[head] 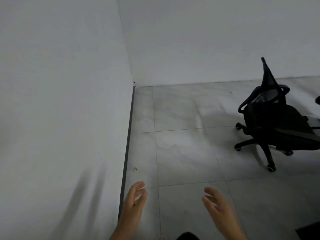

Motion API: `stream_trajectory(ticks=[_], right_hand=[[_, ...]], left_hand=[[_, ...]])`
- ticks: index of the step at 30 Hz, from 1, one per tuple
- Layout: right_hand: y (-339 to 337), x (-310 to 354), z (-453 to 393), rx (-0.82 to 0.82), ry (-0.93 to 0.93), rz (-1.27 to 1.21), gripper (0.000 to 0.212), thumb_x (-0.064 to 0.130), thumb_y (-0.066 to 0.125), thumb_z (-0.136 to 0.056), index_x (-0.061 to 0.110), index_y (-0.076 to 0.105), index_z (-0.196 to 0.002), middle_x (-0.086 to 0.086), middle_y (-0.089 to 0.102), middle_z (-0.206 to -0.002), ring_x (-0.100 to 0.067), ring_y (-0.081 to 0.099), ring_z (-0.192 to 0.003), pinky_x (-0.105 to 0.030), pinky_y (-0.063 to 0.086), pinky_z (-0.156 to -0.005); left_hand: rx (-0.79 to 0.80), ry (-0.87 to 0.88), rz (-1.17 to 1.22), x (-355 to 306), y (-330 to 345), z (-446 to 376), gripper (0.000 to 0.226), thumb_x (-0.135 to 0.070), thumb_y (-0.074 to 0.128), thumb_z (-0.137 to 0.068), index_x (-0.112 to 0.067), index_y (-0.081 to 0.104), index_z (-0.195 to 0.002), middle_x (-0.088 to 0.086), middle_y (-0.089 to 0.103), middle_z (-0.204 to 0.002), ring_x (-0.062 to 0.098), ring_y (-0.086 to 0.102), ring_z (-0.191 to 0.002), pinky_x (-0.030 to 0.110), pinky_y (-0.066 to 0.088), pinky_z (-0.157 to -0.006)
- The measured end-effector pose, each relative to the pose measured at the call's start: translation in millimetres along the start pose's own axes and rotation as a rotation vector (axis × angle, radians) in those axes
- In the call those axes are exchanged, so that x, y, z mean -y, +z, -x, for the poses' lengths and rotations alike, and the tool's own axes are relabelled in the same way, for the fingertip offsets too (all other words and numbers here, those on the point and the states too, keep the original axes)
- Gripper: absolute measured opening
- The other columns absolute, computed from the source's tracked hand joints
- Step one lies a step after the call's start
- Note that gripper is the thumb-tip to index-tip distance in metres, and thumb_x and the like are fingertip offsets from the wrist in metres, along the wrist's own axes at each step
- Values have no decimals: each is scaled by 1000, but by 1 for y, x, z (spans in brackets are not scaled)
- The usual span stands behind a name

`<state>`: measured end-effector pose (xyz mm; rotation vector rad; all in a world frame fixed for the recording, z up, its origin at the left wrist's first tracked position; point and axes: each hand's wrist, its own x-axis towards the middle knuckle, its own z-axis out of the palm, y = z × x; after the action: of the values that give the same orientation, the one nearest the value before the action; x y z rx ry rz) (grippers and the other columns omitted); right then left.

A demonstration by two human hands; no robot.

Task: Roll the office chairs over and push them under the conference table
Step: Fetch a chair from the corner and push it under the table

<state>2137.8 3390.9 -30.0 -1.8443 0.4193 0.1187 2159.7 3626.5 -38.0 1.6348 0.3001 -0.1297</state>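
Both hands reach forward low in the view, bare and holding nothing. The left hand (136, 196) has its fingers loosely curled with the palm turned inward, open and not touching anything; it is blurred, so finer detail of the fingertips cannot be made out. The right hand (214, 203) is beside it with a gap between them, also open, fingers slightly bent and spread, palm facing the left hand. Under and ahead of both hands lies a pale tiled floor (181, 153) with thin dark joint lines. Just to the left of the left hand a dark baseboard strip (129, 135) runs away along the foot of a plain light wall (60, 101), which meets a second wall (207, 40) in a corner ahead of the hands. Well ahead of the right hand and off to its right stands a black office chair (270, 115) with a mesh back, armrests and a star base on casters, resting on the floor near the far wall, well apart from both hands and partly cut off by the right edge. A dark shape at the bottom edge below the hands is unclear.
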Motion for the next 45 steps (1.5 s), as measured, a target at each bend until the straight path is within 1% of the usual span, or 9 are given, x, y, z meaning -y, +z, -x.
stream_trajectory(ticks=[3,5,9,14,23,27,31,36,45], right_hand=[[9,10,-30,-61,76,-64,26,22,74,-69,20,58,-89,-7,68,-103,3,61,-75,-10,46,-65],[14,14,-59,-131,136,-58,28,3,69,-72,27,60,-84,-18,65,-104,0,60,-72,-21,45,-72],[21,22,-153,-217,194,2,35,-12,62,-74,22,60,-83,-23,61,-103,19,56,-62,3,41,-56],[17,84,-298,-170,110,0,24,0,55,-83,6,54,-107,-10,55,-107,-13,56,-89,-23,41,-76],[3,150,-460,-270,134,-83,21,1,55,-84,14,51,-100,-8,56,-104,-23,54,-95,-30,38,-80],[5,150,-516,-469,264,-142,19,-3,59,-80,10,55,-94,-14,59,-101,-25,57,-85,-31,39,-79],[3,172,-588,-580,303,-175,19,-4,58,-81,9,53,-94,-14,58,-103,0,60,-72,-12,43,-65],[-8,211,-662,-646,289,-177,21,1,55,-84,6,52,-105,-10,55,-102,-20,52,-91,-20,39,-71],[-37,189,-710,-992,536,-325,24,-6,61,-77,13,58,-91,-15,61,-100,-12,65,-83,-20,46,-72]], left_hand=[[27,-49,-36,-2,4,-51,20,-3,55,-86,-18,54,-99,1,59,-104,-10,59,-80,6,45,-68],[31,-79,-68,-2,8,-91,24,9,51,-83,-7,52,-102,11,57,-104,-19,58,-72,-4,41,-63],[37,-109,-74,-16,19,-187,24,12,51,-82,-3,53,-100,17,57,-103,-22,56,-68,-5,40,-63],[59,-63,-63,-72,49,-329,24,5,49,-86,-12,49,-103,11,54,-111,22,56,-92,16,41,-71],[150,-41,-63,-134,107,-513,28,6,52,-84,-21,55,-91,-5,60,-96,-9,60,-74,18,45,-71],[203,-69,-108,-131,131,-598,26,10,53,-82,-11,54,-97,-1,62,-93,23,57,-90,10,45,-70],[299,-25,-96,-168,165,-704,22,2,58,-81,-19,56,-88,1,60,-91,-12,59,-66,12,46,-67],[547,37,-191,-221,230,-812,18,-3,57,-84,-18,52,-93,3,58,-96,4,57,-76,15,46,-67],[832,-45,-335,-215,365,-877,17,1,57,-82,-14,55,-90,6,60,-95,-18,57,-62,1,43,-57]])
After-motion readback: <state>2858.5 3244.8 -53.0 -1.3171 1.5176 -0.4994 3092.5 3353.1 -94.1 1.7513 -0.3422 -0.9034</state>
